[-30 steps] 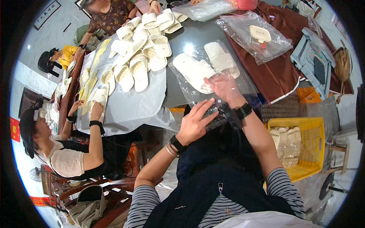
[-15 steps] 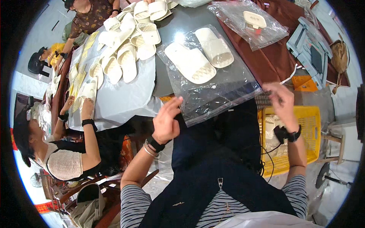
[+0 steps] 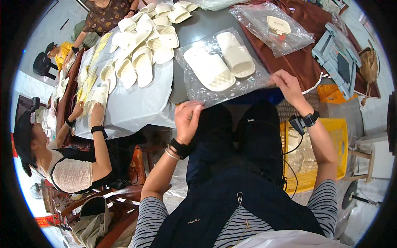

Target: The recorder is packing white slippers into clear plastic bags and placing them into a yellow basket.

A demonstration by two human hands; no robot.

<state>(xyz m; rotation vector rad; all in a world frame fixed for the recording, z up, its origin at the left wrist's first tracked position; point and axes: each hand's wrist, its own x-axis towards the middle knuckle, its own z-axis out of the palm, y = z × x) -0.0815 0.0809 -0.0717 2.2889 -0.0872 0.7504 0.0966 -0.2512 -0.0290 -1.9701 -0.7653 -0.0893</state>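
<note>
A pair of cream slippers, one (image 3: 209, 68) nearer and one (image 3: 235, 54) farther right, lies in or on a clear plastic bag (image 3: 194, 94) at the table's near edge. Whether they are inside the film or on it is hard to tell. My left hand (image 3: 187, 120) pinches the bag's near left corner, fingers curled over the edge. At the near right corner, my right hand (image 3: 288, 86) holds the film between thumb and fingers. Between my hands the bag's near edge looks folded up towards the slippers.
Many loose cream slippers (image 3: 142, 66) pile up on the white-covered table at left, where a co-worker's hands (image 3: 96, 109) handle more. A second plastic bag (image 3: 264, 31) lies on brown cloth. A yellow basket (image 3: 337, 140) stands right of my legs; a blue-grey plastic frame (image 3: 337, 58) lies beyond.
Both hands moved: the bag's near edge, which hung lower towards my lap, is now drawn up nearer the slippers. My right hand shifted left and closed on the film.
</note>
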